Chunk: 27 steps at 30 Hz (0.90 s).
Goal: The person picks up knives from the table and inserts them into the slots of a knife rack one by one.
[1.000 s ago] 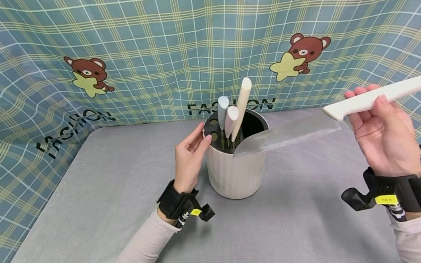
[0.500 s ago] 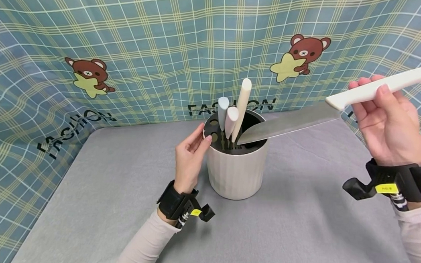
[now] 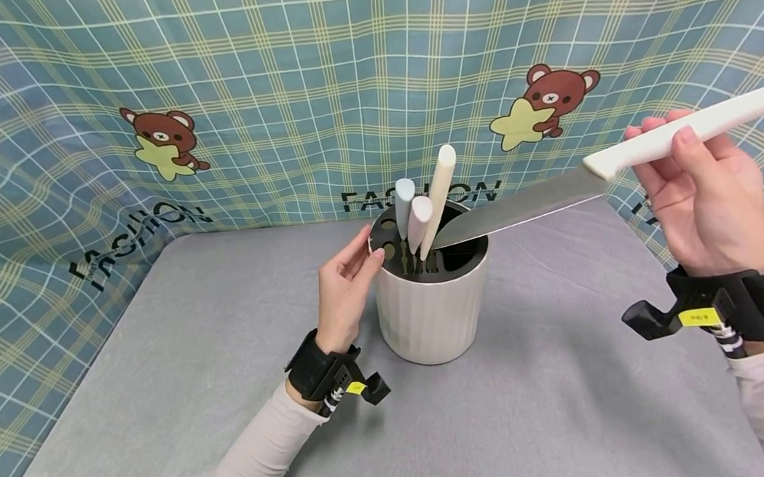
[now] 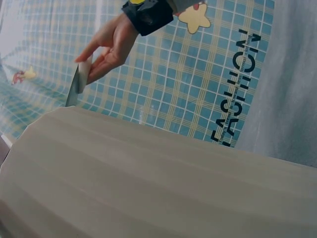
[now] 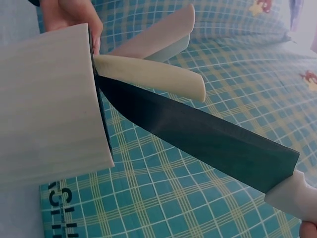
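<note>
A ribbed off-white knife holder (image 3: 429, 319) with a black slotted top stands upright on the table. Three handles rise from it: a pale blue one (image 3: 404, 204), a pink one (image 3: 419, 218) and a taller cream one (image 3: 441, 184). My left hand (image 3: 346, 292) holds the holder's left rim between thumb and fingers. At the right, my right hand (image 3: 707, 189) pinches the white handle of a large kitchen knife (image 3: 524, 206). The blade slopes down leftward, its tip at the holder's mouth beside the cream handle (image 5: 153, 77). Whether the tip touches is unclear.
Grey cloth (image 3: 186, 367) covers the table. Behind and at the sides hangs a blue checked curtain (image 3: 250, 130) with printed bears. Each wrist carries a black strap with a camera mount (image 3: 708, 313).
My right hand has risen, tilting the knife more steeply. The blade tip has gone from in front of the holder's rim to over its mouth. My left hand has stayed put.
</note>
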Each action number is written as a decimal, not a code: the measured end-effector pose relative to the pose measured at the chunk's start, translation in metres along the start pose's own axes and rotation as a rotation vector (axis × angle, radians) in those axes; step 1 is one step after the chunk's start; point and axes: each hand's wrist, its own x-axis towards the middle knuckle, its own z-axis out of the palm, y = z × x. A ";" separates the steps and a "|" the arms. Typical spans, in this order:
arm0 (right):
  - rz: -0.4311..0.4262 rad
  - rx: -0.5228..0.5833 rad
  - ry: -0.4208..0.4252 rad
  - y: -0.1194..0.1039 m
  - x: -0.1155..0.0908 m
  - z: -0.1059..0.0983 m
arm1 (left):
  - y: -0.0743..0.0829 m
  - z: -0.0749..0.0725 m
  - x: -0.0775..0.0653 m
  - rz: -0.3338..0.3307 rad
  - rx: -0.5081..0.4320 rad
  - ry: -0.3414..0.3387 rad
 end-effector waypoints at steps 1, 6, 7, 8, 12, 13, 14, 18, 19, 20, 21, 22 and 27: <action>0.000 -0.007 -0.010 0.000 0.001 0.001 | 0.000 0.000 0.000 0.000 0.000 -0.001; -0.004 -0.076 -0.057 -0.001 0.008 0.011 | 0.001 0.001 -0.001 0.002 0.007 -0.001; -0.002 -0.090 -0.071 -0.002 0.010 0.013 | 0.001 0.001 -0.001 0.004 0.010 -0.001; 0.000 -0.109 -0.086 -0.002 0.011 0.016 | 0.002 0.001 0.000 0.006 0.013 0.000; -0.003 -0.157 -0.147 -0.003 0.015 0.026 | 0.002 0.001 0.000 0.007 0.021 -0.001; -0.021 -0.198 -0.164 -0.002 0.015 0.029 | 0.002 0.001 0.000 0.005 0.021 -0.001; -0.035 -0.229 -0.180 -0.001 0.015 0.032 | 0.002 0.001 0.000 0.003 0.018 -0.004; -0.085 -0.348 -0.215 0.004 0.018 0.047 | 0.001 0.000 -0.001 -0.002 0.011 -0.006; -0.094 -0.367 -0.223 0.005 0.019 0.050 | 0.001 0.000 -0.001 -0.002 0.008 -0.007; -0.089 -0.367 -0.226 0.006 0.020 0.054 | 0.001 0.000 -0.001 -0.001 0.006 -0.009; -0.089 -0.375 -0.230 0.008 0.022 0.057 | 0.000 0.000 -0.001 -0.002 0.006 -0.008; -0.079 -0.363 -0.237 0.009 0.023 0.060 | 0.000 0.000 -0.001 -0.001 0.005 -0.009; -0.102 -0.448 -0.281 0.014 0.028 0.071 | 0.001 0.000 -0.001 0.002 -0.001 -0.015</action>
